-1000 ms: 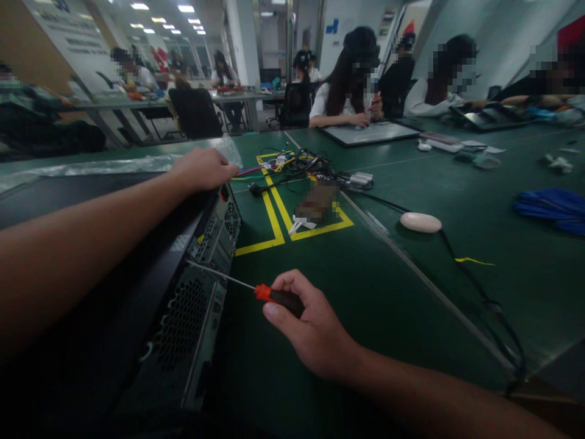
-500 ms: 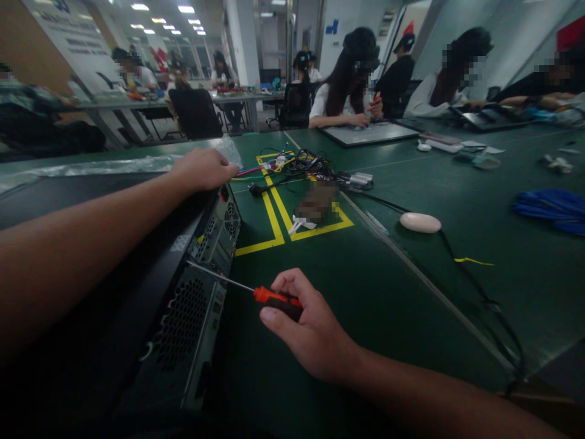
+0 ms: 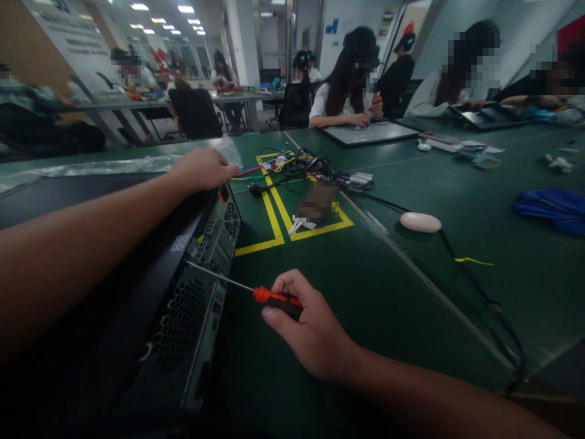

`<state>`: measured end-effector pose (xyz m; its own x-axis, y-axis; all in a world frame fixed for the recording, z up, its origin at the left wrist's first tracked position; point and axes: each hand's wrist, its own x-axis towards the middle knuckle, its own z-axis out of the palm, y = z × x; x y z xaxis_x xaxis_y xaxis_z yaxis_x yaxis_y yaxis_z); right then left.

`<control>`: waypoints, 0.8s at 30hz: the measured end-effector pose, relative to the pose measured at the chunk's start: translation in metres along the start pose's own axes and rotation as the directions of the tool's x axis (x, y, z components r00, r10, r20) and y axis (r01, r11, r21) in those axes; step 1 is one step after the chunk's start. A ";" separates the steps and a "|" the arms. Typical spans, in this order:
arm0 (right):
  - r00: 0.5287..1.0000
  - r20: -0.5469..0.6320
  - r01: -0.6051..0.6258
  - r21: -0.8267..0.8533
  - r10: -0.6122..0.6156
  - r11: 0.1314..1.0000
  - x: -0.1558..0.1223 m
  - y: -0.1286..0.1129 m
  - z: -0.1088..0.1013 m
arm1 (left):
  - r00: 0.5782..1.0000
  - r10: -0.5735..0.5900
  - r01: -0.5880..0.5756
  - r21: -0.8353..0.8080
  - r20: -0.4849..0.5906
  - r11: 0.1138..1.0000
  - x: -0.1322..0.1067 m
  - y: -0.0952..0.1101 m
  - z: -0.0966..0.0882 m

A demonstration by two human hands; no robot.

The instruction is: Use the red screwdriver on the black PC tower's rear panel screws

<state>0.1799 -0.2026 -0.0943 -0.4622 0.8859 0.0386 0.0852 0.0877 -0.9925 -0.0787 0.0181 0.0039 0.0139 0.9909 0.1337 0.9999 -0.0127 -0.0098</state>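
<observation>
A black computer case [image 3: 86, 256] lies on its side at the left, its metal back panel [image 3: 183, 317] turned towards the right. My left hand [image 3: 203, 169] rests on the far top corner of the case, its fingers bent over the edge and partly hidden. In my right hand [image 3: 315, 332] is a screwdriver [image 3: 278, 300] with an orange and black handle, held between thumb and fingers. The long thin shaft points left, and its tip meets the upper edge of the back panel, above the honeycomb vent. Any screw at the tip is too small to make out.
On the green table [image 3: 388, 292], tangled cables [image 3: 311, 163] lie beyond the case inside yellow tape marks [image 3: 274, 219]. A pale oval mouse-like object [image 3: 420, 222] lies on a black cable. Blue cable [image 3: 551, 209] is at the right. Co-workers sit across the table, one behind a flat panel [image 3: 370, 133].
My right hand and the screwdriver handle have shifted very slightly, with the tip at the same place on the case. The left hand and the case look unmoved.
</observation>
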 end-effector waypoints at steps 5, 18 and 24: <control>1.000 0.002 -0.015 0.013 0.015 1.000 -0.001 0.002 0.000 | 1.000 -0.009 0.009 0.000 0.004 1.000 -0.001 0.001 -0.002; 1.000 0.000 -0.029 0.026 0.029 0.999 0.000 0.001 0.001 | 0.999 -0.042 0.042 -0.012 0.006 0.999 -0.004 0.005 -0.003; 1.000 -0.012 -0.024 0.046 0.025 0.999 -0.001 0.002 0.000 | 0.999 -0.038 0.038 -0.011 0.001 0.999 -0.002 0.001 0.000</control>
<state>0.1804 -0.2039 -0.0965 -0.4494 0.8932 0.0156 0.0553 0.0453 -0.9974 -0.0773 0.0166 0.0039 -0.0237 0.9908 0.1331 0.9997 0.0231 0.0063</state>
